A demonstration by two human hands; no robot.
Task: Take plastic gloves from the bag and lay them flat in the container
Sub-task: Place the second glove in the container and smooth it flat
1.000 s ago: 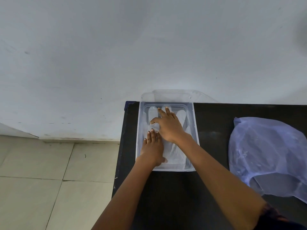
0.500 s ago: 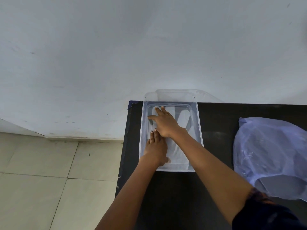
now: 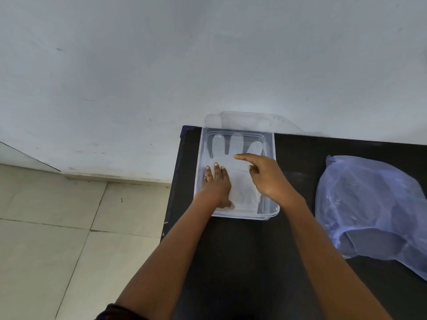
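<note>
Translucent plastic glove [image 3: 233, 158] flat in clear container [image 3: 272, 172], left hand [image 3: 216, 185] pressing flat, right hand [image 3: 268, 179] loosely open above

Soft, dim, even light; faint shadows, slight blur, wide-angle bending at edges.

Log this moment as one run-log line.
left hand: flat on glove | right hand: above glove, contact unclear | glove: in container | bag: right, on table

Clear container [image 3: 275, 172], translucent whitish glove [image 3: 235, 158], pale violet bag [image 3: 369, 204], black table [image 3: 231, 262]
</note>
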